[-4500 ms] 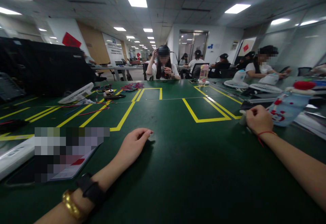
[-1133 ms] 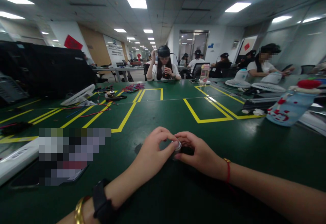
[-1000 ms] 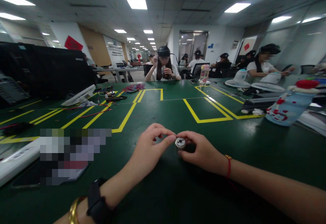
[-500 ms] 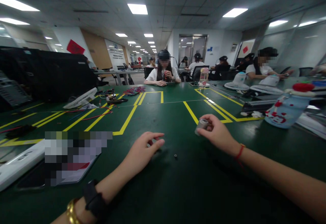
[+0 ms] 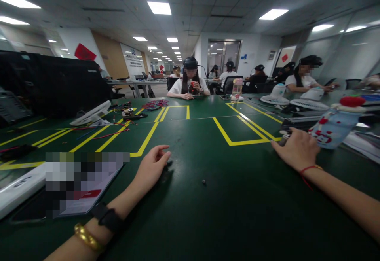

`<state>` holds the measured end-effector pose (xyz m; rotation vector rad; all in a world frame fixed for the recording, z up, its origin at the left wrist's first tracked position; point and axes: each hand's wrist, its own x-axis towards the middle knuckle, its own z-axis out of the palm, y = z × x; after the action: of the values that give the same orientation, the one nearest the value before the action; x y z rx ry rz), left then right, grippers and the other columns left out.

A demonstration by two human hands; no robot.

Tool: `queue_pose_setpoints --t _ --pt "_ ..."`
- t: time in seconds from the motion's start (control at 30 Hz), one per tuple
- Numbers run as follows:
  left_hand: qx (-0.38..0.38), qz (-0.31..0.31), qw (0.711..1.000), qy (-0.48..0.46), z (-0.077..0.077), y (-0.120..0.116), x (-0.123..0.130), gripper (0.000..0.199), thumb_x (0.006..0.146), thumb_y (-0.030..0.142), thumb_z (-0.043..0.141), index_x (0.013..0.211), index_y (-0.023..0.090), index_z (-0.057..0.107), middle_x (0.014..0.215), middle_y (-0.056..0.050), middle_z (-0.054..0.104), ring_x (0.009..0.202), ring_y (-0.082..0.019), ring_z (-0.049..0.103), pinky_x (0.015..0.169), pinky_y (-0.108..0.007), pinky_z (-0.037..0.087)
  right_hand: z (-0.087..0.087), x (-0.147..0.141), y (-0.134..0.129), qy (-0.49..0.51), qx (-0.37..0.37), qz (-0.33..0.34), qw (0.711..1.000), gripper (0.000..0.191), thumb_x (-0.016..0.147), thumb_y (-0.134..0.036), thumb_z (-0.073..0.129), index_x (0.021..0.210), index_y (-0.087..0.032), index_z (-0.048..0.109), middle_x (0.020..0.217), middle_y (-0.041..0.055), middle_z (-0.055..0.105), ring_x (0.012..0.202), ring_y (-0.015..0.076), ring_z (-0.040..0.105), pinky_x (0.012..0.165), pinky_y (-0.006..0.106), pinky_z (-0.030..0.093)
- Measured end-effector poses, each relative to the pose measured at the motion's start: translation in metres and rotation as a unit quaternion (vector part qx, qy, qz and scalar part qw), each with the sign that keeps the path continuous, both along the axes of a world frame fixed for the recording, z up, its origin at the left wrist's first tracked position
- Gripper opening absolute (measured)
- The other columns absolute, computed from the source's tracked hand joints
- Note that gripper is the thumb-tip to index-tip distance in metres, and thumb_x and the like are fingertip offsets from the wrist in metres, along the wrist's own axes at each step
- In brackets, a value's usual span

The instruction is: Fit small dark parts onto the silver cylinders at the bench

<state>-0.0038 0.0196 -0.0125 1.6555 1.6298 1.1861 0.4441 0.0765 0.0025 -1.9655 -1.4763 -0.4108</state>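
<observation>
On the green table (image 5: 190, 221) lies a small dark metal piece (image 5: 204, 182), round with a lighter centre. My left hand (image 5: 152, 164) rests to its left, fingers loosely bent with a gap to the thumb and nothing between them. Farther off on the right, my right hand (image 5: 299, 148) has its fingers around a small greyish jar (image 5: 285, 135); the hand covers most of it. Right beside that hand stands a light blue cup (image 5: 337, 128) with a red top. What the jar contains cannot be made out.
A phone-like flat device (image 5: 86, 201) and a white box (image 5: 20, 190) lie at the left. Behind them are wires (image 5: 111, 134), a white fan (image 5: 92, 114) and a large black case (image 5: 50, 87). A co-worker (image 5: 190, 83) sits across the table, near a bottle (image 5: 236, 90).
My right hand has moved right with the jar, from mid-table to beside the blue cup. My left hand has shifted slightly left. The small metal piece stays put.
</observation>
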Motion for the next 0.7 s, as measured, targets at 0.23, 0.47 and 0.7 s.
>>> queue_pose_setpoints --t 0.23,0.47,0.7 --pt "0.005 0.011 1.000 0.020 0.001 0.000 0.000 0.042 0.078 0.045 0.052 0.109 0.018 0.058 0.084 -0.002 0.061 0.071 -0.018 0.058 0.066 -0.031 0.045 0.004 -0.155 -0.069 0.018 -0.152 0.492 0.857 0.039 0.080 -0.046 0.055 0.112 -0.026 0.060 0.109 0.0069 0.057 0.100 0.0201 0.049 0.086 0.038 0.040" --pt "0.019 0.010 1.000 0.012 0.002 -0.002 -0.001 0.041 0.078 0.045 0.051 0.109 0.018 0.058 0.083 -0.002 0.062 0.067 -0.017 0.058 0.065 -0.030 0.045 0.020 -0.152 -0.046 0.042 -0.120 0.451 0.883 0.026 0.088 -0.036 0.044 0.091 -0.020 0.065 0.092 0.0040 0.062 0.085 0.0142 0.055 0.077 0.029 0.043" --pt "-0.003 0.019 1.000 0.014 0.002 0.000 0.002 0.039 0.079 0.044 0.050 0.107 0.018 0.058 0.080 -0.001 0.060 0.067 -0.017 0.058 0.064 -0.030 0.043 0.030 0.009 -0.004 -0.082 -0.073 0.119 0.987 0.031 0.084 -0.033 0.045 0.094 -0.011 0.065 0.101 0.0153 0.062 0.093 0.0250 0.054 0.080 0.036 0.037"
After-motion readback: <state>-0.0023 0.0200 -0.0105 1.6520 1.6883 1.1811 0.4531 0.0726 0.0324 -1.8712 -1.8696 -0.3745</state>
